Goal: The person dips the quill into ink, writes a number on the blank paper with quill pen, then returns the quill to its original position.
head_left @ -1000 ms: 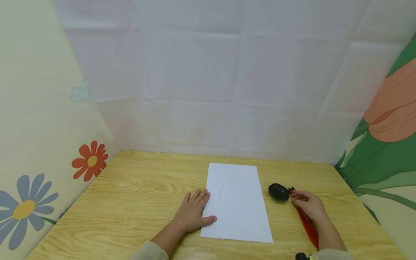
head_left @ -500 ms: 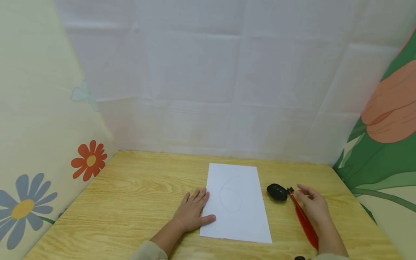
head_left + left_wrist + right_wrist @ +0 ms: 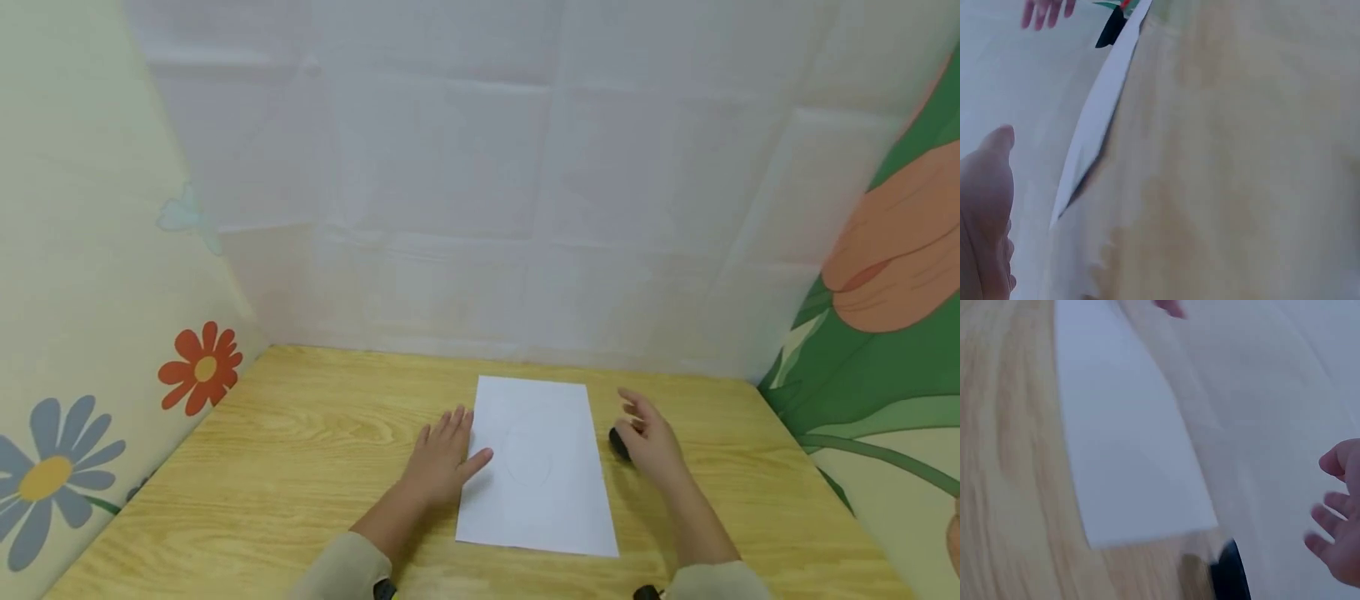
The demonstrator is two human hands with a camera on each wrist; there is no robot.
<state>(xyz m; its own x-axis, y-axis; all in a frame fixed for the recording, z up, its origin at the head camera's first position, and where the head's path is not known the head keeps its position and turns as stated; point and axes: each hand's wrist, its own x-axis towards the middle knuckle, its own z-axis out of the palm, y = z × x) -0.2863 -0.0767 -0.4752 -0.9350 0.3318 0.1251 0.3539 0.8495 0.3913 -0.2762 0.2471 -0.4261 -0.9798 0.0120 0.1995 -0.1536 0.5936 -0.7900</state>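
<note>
A sheet of white paper [image 3: 570, 508] lies on the wooden table, bearing a faint thin oval line. Its left edge is beside my left hand [image 3: 438, 462], whose fingers are straight and whose thumb reaches over the paper, casting a shadow. To the right of the sheet, my right hand [image 3: 652, 442] hovers with loosely bent fingers and nothing in them. Below it a black rounded object [image 3: 620, 444] shows, partly covered by the hand. In the left wrist view, a bit of red [image 3: 1124, 3] peeks out by the black object; the rest of the red feather-like piece is hidden.
The wooden table [image 3: 300, 442] ends at a white creased cloth [image 3: 450, 208] behind. Flower-printed panels stand at the left [image 3: 67, 250] and right [image 3: 885, 367]. Black bands or devices sit at both sleeve cuffs.
My right hand has come away from the red feather-like piece and moved left over the black object. My left hand has shifted slightly up, its thumb lifted off the paper.
</note>
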